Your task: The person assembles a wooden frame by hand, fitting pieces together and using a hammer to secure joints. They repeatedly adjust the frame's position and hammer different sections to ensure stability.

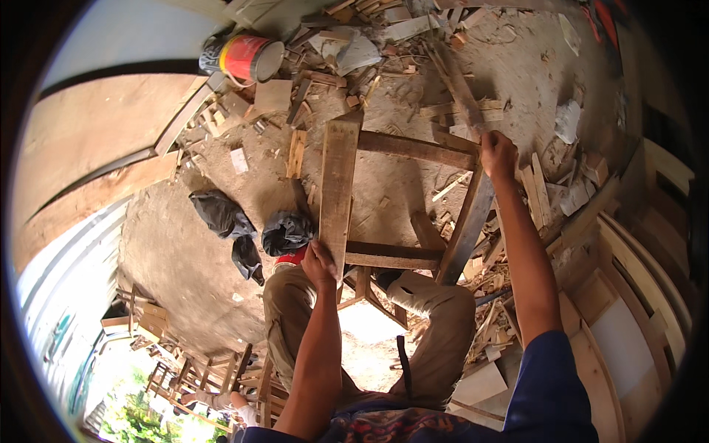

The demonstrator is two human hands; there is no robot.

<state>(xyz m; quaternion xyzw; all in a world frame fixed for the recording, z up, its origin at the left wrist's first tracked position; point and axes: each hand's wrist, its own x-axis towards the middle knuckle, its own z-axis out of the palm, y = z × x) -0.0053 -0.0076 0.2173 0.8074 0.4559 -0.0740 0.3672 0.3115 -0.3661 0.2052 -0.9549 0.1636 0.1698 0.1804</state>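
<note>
Head view: left hand [319, 262] closed on the near end of a wooden plank [337, 192] lying along the left side of a rough wooden frame [413, 199]. Right hand [498, 153] gripping the top of a long slat [459, 85] at the frame's far right corner. Bare dirt floor [177, 251] open to the left, beside black bags [221, 218]. Scrap offcuts [546, 192] crowding the right edge. Red bucket [249, 57] tipped on its side at the top, contents hidden.

Dirt floor [177, 258], scattered wood scraps [384, 44], daylight
</note>
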